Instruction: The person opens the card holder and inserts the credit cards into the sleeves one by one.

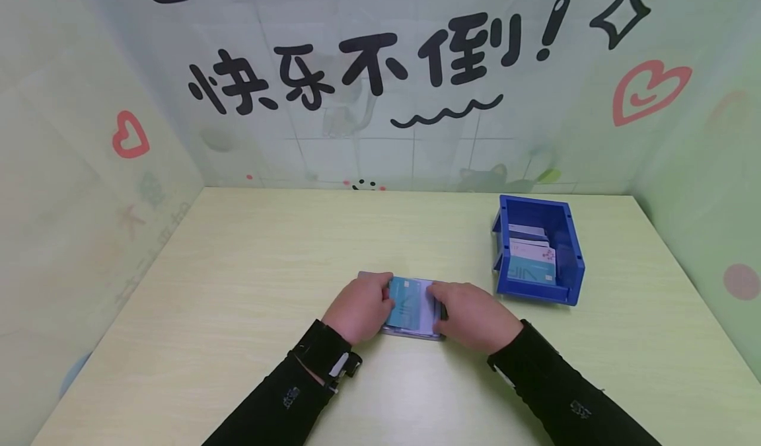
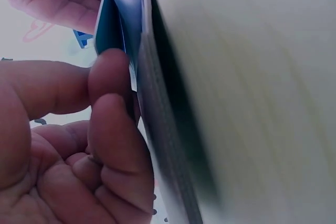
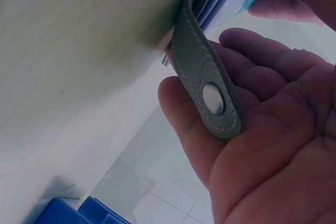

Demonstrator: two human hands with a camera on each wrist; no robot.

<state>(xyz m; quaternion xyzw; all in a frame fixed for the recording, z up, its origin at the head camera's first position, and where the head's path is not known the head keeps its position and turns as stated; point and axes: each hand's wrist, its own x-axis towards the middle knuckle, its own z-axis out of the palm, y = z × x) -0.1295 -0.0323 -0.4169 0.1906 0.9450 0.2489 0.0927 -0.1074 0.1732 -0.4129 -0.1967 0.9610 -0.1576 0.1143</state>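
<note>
A card holder (image 1: 429, 314) with clear, pale purple sleeves lies spread on the table in the head view. Over its middle is a teal bank card (image 1: 405, 302). My left hand (image 1: 360, 308) pinches the card's left edge between thumb and finger; the left wrist view shows the teal card (image 2: 107, 27) tilted up from the sleeve. At the holder's right edge, my right hand (image 1: 475, 315) grips the sleeves with curved fingers. A grey-green strap (image 3: 202, 64) with a metal snap hangs against that hand in the right wrist view. How far the card sits inside a sleeve is hidden.
A blue plastic bin (image 1: 575, 248) stands at the right back of the table, holding several cards (image 1: 531, 266). The pale wooden tabletop (image 1: 267, 254) meets a printed cloth (image 1: 357, 148) at the back and both sides.
</note>
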